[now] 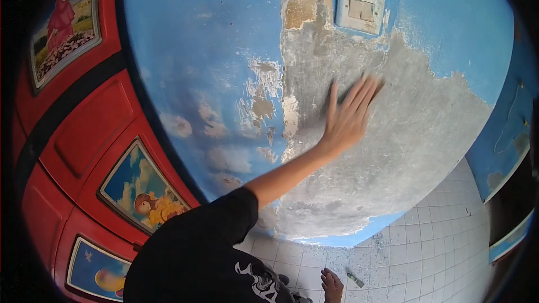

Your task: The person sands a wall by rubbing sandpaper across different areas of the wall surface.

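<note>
My left hand (349, 115) is spread against the bare grey plaster patch (404, 118) of a blue wall (196, 28), its fingers slightly blurred. It holds nothing. Above it is a worn white light switch (361, 10) with chipped paint around it. Low in the view, my right hand (332, 286) hangs with fingers loosely parted and nothing visible in it. Beyond that hand, a small scraper-like tool (355, 279) with a greenish handle lies on the floor; its exact kind is hard to make out.
White floor tiles (432, 230) carry scattered paint flakes (365, 258) along the wall's base. On the left stands a red panelled cabinet or door (90, 134) with cartoon pictures. Peeling blue paint (263, 87) borders the plaster. Another blue surface (505, 146) is at the right.
</note>
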The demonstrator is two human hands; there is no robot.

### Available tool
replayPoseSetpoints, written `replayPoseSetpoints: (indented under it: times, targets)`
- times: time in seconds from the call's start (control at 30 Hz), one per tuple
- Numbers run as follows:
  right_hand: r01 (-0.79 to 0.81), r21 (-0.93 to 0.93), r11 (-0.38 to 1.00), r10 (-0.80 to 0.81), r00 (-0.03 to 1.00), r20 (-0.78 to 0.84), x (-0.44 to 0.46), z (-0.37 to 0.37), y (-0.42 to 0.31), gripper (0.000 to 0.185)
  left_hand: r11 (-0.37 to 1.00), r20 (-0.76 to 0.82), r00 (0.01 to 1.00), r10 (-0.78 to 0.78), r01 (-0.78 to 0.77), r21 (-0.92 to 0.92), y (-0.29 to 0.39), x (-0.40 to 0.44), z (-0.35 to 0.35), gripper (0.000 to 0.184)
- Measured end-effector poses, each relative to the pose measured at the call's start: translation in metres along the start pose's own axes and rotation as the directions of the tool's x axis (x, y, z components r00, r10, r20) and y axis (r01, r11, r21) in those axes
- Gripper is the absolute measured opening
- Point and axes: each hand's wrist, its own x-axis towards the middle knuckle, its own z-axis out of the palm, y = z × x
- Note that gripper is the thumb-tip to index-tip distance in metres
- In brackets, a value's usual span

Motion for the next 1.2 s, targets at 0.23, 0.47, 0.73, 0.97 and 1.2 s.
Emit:
replayPoseSetpoints:
  times: [0.23, 0.47, 0.73, 0.97, 1.2]
  targets:
    - [0.071, -0.023, 0.997, -0.071, 0.997, 0.002, 0.006, 0.005, 0.000, 0.040, 1.000, -0.100, 0.995, 0.019, -0.017, 0.016, -0.002, 0.025, -0.020, 0.058]
    - [-0.015, -0.072, 0.997, 0.016, 1.000, 0.008, -0.006, -0.001, 0.023, 0.040, 0.986, 0.317, 0.948, 0.032, -0.083, 0.147, -0.068, -0.141, -0.007, 0.061]
    - [-0.025, -0.090, 0.996, 0.025, 1.000, 0.000, 0.009, -0.004, -0.002, 0.042, 0.958, -0.063, 0.962, -0.267, 0.272, 0.094, -0.094, -0.032, -0.041, 0.057]
    - [0.109, -0.134, 0.985, -0.097, 0.991, 0.094, 0.013, 0.015, 0.007, 0.043, 0.991, 0.218, 0.976, 0.013, -0.042, 0.130, -0.054, -0.149, 0.015, 0.052]
    - [-0.017, -0.150, 0.988, 0.032, 0.995, 0.096, 0.011, 0.012, 0.012, 0.042, 0.983, 0.011, 0.993, -0.121, 0.118, 0.138, -0.066, -0.026, -0.038, 0.055]
